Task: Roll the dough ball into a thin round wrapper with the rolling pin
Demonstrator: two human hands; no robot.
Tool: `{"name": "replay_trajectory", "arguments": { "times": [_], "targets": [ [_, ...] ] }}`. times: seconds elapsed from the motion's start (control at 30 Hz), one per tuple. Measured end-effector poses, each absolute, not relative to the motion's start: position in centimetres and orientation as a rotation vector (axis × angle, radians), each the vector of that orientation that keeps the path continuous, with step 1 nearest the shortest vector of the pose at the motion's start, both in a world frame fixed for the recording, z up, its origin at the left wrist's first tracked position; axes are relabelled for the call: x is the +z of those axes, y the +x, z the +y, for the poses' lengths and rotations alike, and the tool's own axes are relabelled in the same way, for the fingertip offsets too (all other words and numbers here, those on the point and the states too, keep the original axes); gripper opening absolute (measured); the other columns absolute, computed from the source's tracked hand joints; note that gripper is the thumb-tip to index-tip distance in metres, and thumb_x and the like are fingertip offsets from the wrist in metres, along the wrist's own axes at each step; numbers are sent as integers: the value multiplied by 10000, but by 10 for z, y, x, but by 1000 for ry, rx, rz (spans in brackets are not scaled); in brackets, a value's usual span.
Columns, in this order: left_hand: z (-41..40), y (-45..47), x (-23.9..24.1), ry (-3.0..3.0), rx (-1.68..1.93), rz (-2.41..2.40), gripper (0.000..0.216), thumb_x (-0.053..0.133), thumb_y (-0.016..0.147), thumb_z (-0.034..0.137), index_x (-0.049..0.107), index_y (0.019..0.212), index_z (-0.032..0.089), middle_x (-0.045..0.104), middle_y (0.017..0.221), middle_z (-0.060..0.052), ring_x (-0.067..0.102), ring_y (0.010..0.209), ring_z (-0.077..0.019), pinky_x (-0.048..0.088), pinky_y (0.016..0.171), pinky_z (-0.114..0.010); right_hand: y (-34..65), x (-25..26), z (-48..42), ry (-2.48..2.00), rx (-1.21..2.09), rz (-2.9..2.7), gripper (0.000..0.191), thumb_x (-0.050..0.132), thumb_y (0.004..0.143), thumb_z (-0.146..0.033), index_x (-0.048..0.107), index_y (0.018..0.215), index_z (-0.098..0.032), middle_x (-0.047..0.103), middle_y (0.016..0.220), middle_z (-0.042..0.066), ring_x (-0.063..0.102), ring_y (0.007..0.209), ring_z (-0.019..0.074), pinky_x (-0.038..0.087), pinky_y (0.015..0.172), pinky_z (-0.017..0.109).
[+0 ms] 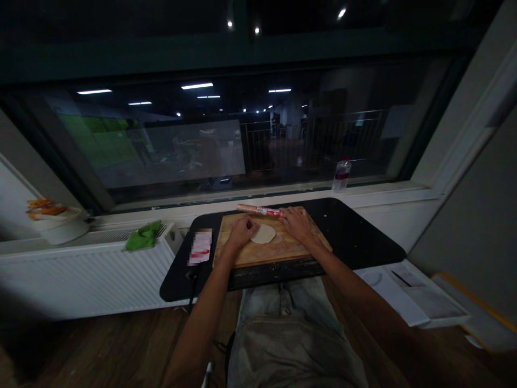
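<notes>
A flat round of dough (pixel 264 235) lies on a wooden board (pixel 242 260). My left hand (pixel 241 230) is closed at the dough's left edge, its fingertips pinching the rim. Across the far side of the board runs a wooden rolling pin (pixel 247 208) with a red and white wrap around its middle. My right hand (pixel 297 222) grips the pin's right end, just beyond the dough; that end is hidden under the fingers. The pin sits behind the dough, apart from it.
The board rests on a black table (pixel 351 237). Left of the board lies a blurred flat item (pixel 201 246) with a cable nearby. A bottle (pixel 342 175) stands on the windowsill. A green cloth (pixel 143 235) and a white pot (pixel 60 226) sit on the radiator. A white box (pixel 412 293) is at right.
</notes>
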State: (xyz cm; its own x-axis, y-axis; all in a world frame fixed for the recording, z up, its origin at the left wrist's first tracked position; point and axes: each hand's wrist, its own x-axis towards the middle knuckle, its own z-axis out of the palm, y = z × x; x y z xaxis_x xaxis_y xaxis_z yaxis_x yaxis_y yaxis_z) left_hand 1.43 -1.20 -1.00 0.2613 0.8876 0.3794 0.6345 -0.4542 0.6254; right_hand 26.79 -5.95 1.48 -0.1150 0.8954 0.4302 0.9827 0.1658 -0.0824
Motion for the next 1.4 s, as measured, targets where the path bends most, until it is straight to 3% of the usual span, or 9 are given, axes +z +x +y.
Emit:
{"name": "replay_trajectory", "arguments": {
  "times": [0.17,0.37,0.43,0.53,0.63,0.8,1.1,1.27,1.4],
  "targets": [
    [-21,15,5,2129,1419,1705,240,563,1072,337,673,893,222,733,982,-96,668,1027,-267,512,966,-391,270,14,-62,-1725,-280,-2054,423,514,1151,-358,667,1524,-232,723,1496,148,626,1378,324,405,1166,472],
    [-28,12,15,1825,1622,2044,332,489,1112,364,661,1331,182,663,1431,-188,570,1368,-361,460,1164,-508,268,21,-67,-1614,-140,-2112,454,591,1114,-394,700,1536,-269,734,1524,97,674,1350,309,480,1127,415],
    [-28,13,14,1830,1578,1958,379,421,1136,348,633,1401,178,695,1412,-171,617,1337,-321,487,1137,-449,267,23,-69,-1609,-133,-2115,463,638,1083,-431,726,1507,-266,767,1472,96,707,1302,320,507,1088,408],
    [-25,13,13,1909,1440,1868,379,353,1151,307,701,1239,184,777,1239,-147,704,1196,-274,513,1058,-370,267,26,-73,-1626,-168,-2105,426,697,1033,-462,796,1389,-252,819,1361,102,750,1205,329,525,1016,393],
    [-25,13,16,1876,1330,1999,361,392,1140,294,736,1129,187,809,1156,-164,748,1102,-291,514,964,-361,267,28,-76,-1590,-184,-2140,341,700,1018,-417,841,1253,-215,852,1246,112,769,1124,309,510,959,362],
    [-33,10,22,1697,1256,2201,275,495,1094,255,724,1239,208,826,1082,-172,786,1042,-331,508,869,-371,264,31,-78,-1574,-189,-2182,326,573,1065,-323,861,989,-191,870,1051,111,764,958,255,462,835,323],
    [-42,10,33,1518,1260,2335,437,631,1012,260,592,1445,212,824,1028,-149,799,1041,-341,537,886,-382,261,34,-82,-1706,-248,-2106,359,537,1068,-273,886,1019,-208,873,994,115,760,897,250,437,779,322],
    [-41,7,31,1556,1145,2285,270,570,1037,271,726,1252,222,829,1097,-181,791,1092,-371,544,906,-422,260,34,-81,-1758,-236,-2115,331,561,1038,-255,886,1008,-205,876,1024,117,771,923,262,453,795,327],
    [-37,5,27,1719,1054,2184,298,509,1055,258,777,1175,204,823,1164,-203,771,1122,-384,541,921,-447,260,31,-78,-1774,-208,-2128,362,526,1053,-259,885,1044,-209,874,1078,118,774,980,273,484,847,332]
  ]
}}
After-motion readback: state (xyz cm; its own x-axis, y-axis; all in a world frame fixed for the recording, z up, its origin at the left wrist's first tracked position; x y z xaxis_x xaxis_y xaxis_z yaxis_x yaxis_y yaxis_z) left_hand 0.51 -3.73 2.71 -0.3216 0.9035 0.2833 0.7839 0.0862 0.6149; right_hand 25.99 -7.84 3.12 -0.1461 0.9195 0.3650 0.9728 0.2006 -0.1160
